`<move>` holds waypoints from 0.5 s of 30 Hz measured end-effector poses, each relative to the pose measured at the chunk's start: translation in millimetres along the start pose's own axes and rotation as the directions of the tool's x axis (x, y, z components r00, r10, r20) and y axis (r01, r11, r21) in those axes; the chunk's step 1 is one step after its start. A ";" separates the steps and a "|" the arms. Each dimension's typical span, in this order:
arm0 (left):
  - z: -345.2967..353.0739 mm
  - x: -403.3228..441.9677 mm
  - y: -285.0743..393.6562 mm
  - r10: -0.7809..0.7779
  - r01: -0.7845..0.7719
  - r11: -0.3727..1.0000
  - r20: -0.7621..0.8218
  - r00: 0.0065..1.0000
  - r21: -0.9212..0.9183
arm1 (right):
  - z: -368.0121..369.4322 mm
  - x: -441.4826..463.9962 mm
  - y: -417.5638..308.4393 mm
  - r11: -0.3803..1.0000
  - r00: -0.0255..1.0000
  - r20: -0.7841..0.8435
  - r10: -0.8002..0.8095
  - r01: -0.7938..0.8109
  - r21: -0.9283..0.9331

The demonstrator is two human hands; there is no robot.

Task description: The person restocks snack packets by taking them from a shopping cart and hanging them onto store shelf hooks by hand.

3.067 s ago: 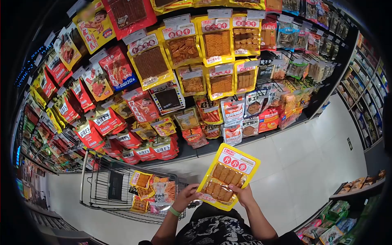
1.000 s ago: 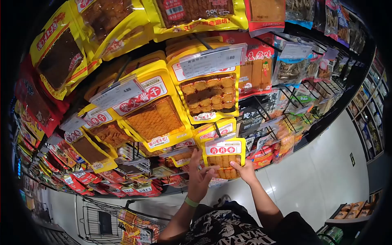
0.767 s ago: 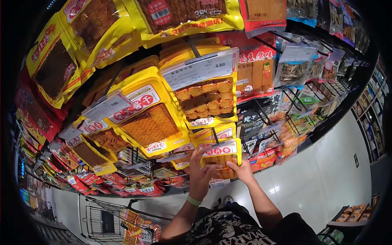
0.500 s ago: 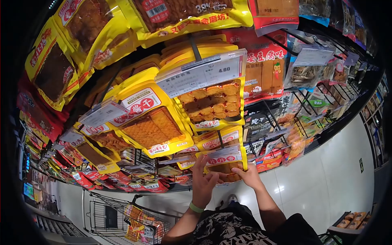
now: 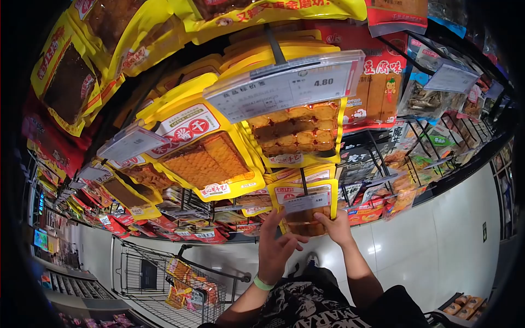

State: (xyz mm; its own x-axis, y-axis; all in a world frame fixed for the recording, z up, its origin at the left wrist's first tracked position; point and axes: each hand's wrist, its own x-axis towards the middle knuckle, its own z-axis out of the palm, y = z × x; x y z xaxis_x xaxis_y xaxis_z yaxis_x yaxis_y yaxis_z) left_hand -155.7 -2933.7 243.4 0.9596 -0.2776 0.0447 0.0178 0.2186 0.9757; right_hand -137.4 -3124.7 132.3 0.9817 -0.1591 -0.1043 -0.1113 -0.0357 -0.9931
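A yellow-edged snack pack [image 5: 304, 222] with brown pieces behind a clear window hangs at a lower hook, partly covered by a small price tag [image 5: 309, 203]. My right hand [image 5: 340, 228] pinches its lower right edge, thumb on the front. To the left is my left hand [image 5: 273, 249], a green band at its wrist. Its index finger points up beside the pack and the other fingers are loosely bent apart. I cannot tell whether a fingertip touches the pack. Directly above hangs another yellow pack [image 5: 298, 134] with rows of brown pieces.
A large price tag [image 5: 287, 85] juts out from the rack above my hands. Red tofu packs [image 5: 377, 90] hang to the right, with metal hooks around them. A wire shopping cart [image 5: 131, 273] holding several packs stands at lower left on the pale floor [image 5: 432, 246].
The pack's printed header, earlier below the small price tag, now shows above and behind it. My right hand keeps its pinch. The camera view has shifted slightly, with the large tag appearing bigger.
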 end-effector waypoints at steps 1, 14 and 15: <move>0.8 -0.8 0.2 0.001 -0.001 1.000 0.002 1.000 0.000 | 0.4 0.8 3.3 1.000 1.000 0.000 -0.014 0.014 -0.014; -5.2 -5.9 6.9 -0.018 0.023 0.999 0.099 0.995 -0.050 | 7.1 -4.8 -12.0 0.999 0.995 -0.090 -0.041 0.044 0.029; -5.2 -6.7 7.3 -0.019 0.025 0.998 0.095 0.995 -0.054 | 9.5 -4.8 -9.2 0.998 0.992 -0.112 -0.058 0.061 0.016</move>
State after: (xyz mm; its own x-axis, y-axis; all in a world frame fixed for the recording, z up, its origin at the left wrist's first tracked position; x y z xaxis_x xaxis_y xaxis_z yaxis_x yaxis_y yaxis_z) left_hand -160.5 -2925.4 249.1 0.9283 -0.3690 0.0458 0.0568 0.2623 0.9633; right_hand -139.6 -3114.3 141.5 0.9630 -0.2666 -0.0395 -0.0492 -0.0297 -0.9984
